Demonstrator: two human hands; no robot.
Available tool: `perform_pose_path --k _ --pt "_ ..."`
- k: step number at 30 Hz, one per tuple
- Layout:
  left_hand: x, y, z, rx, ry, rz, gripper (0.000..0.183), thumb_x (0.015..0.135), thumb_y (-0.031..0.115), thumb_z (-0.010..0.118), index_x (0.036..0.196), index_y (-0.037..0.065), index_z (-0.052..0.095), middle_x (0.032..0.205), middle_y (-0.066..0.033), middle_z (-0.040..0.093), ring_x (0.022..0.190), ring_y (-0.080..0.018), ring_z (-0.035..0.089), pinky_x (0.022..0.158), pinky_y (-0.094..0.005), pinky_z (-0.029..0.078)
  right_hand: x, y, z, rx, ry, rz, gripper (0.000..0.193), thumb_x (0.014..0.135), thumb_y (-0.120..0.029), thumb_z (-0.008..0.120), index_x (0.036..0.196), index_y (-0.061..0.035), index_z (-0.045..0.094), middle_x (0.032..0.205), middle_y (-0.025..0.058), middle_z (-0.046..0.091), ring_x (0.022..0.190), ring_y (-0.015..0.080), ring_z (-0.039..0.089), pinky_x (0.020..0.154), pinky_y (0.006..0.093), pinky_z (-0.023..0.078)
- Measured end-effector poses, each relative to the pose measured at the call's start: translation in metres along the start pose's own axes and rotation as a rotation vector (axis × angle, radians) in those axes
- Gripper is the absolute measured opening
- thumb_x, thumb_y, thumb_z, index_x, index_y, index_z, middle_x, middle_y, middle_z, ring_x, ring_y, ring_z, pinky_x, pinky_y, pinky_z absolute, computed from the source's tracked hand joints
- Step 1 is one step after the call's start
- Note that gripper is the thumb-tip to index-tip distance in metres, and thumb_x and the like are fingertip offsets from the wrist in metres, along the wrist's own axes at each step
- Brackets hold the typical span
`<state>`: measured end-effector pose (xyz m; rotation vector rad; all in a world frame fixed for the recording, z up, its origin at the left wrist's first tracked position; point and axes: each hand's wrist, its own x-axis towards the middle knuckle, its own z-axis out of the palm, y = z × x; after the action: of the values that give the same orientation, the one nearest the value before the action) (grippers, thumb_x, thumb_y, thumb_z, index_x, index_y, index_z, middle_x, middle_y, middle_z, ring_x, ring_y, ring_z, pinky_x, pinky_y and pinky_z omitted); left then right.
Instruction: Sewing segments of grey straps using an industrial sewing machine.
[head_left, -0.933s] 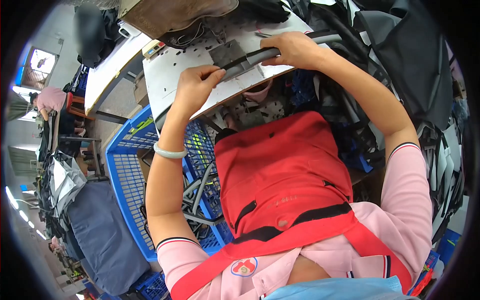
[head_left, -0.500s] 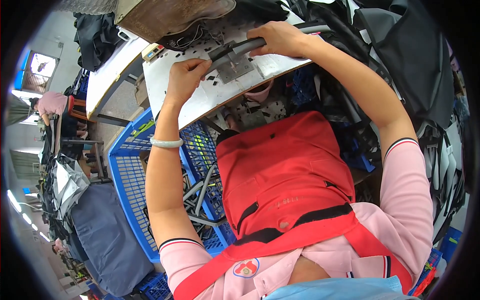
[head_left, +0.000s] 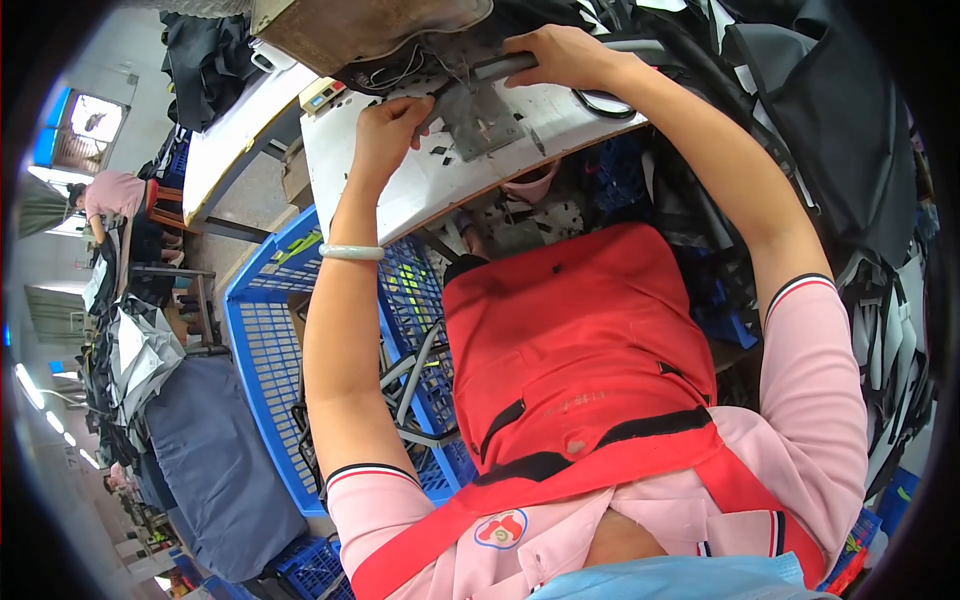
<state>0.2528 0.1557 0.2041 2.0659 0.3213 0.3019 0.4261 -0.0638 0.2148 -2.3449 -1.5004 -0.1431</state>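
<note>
A grey-and-black strip (head_left: 500, 68), like a bag handle or tubular strap, runs across the far side of the white worktable (head_left: 370, 215), under a machine's worn brown housing (head_left: 345, 35). My left hand (head_left: 393, 135) is closed in a pinch on its dark left end, just left of a metal plate (head_left: 483, 128) set in the tabletop. My right hand (head_left: 568, 60) wraps over the grey part farther right, and more of the strip passes out beyond those fingers. The spot where the strip meets the machine is hidden by shadow and the housing.
Small black scraps (head_left: 438, 152) lie about the tabletop. A blue plastic basket (head_left: 262, 340) with grey strips in it stands left of my lap. Dark fabric pieces (head_left: 820, 120) are piled at the right. A person (head_left: 112, 200) bends over work at far left.
Both hands and the strip have shifted farther away, in toward the machine. More of the metal plate now shows. The whole view has also swung slightly.
</note>
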Motion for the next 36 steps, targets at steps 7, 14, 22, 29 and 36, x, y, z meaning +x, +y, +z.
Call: perform_pose_path --k 7,14,22,29,36 --pt "-0.024 -0.002 0.004 0.092 -0.13 -0.007 0.024 0.088 0.022 0.065 0.096 0.0 0.072 0.076 -0.0061 0.069 0.065 -0.0115 0.06 0.057 -0.0262 0.048 -0.06 -0.04 0.029 -0.027 0.194 -0.363 0.025 0.078 -0.018 0.065 0.101 -0.0069 0.063 0.106 0.0155 0.063 0.099 0.0313 0.061 0.08 0.0398 0.051" --pt "-0.032 0.035 0.057 -0.131 -0.305 -0.063 0.03 0.092 0.025 0.063 0.103 -0.002 0.069 0.086 -0.0026 0.068 0.076 -0.0103 0.06 0.069 -0.0251 0.049 -0.082 -0.137 0.062 -0.16 -0.1 -0.551 0.008 0.079 -0.01 0.055 0.086 -0.009 0.059 0.092 0.0101 0.063 0.096 0.0248 0.062 0.088 0.0388 0.048" --pt "-0.069 0.001 0.016 -0.221 -0.421 -0.328 0.031 0.093 0.031 0.062 0.1 0.001 0.071 0.074 -0.0021 0.063 0.063 -0.008 0.053 0.06 -0.0228 0.042 -0.077 -0.04 -0.001 0.058 -0.142 -0.023 0.053 0.08 -0.029 0.07 0.124 -0.0084 0.05 0.09 0.022 0.066 0.089 0.0396 0.063 0.076 0.0466 0.05" --pt "-0.051 0.026 0.02 0.077 -0.097 0.044 0.026 0.088 0.022 0.066 0.092 -0.004 0.07 0.066 -0.0016 0.06 0.059 -0.0076 0.051 0.054 -0.0247 0.04 -0.063 -0.027 -0.016 0.06 -0.065 0.027 0.058 0.078 -0.031 0.073 0.121 0.0002 0.05 0.095 0.0255 0.063 0.093 0.042 0.06 0.08 0.0455 0.047" --pt "-0.024 0.022 0.022 0.097 -0.016 0.059 0.027 0.087 0.024 0.067 0.09 -0.003 0.071 0.063 -0.0018 0.06 0.06 -0.0074 0.052 0.055 -0.0241 0.04 -0.041 -0.012 -0.014 0.042 0.009 0.034 0.07 0.077 -0.033 0.075 0.131 0.004 0.048 0.097 0.0284 0.064 0.089 0.0398 0.063 0.08 0.0411 0.049"
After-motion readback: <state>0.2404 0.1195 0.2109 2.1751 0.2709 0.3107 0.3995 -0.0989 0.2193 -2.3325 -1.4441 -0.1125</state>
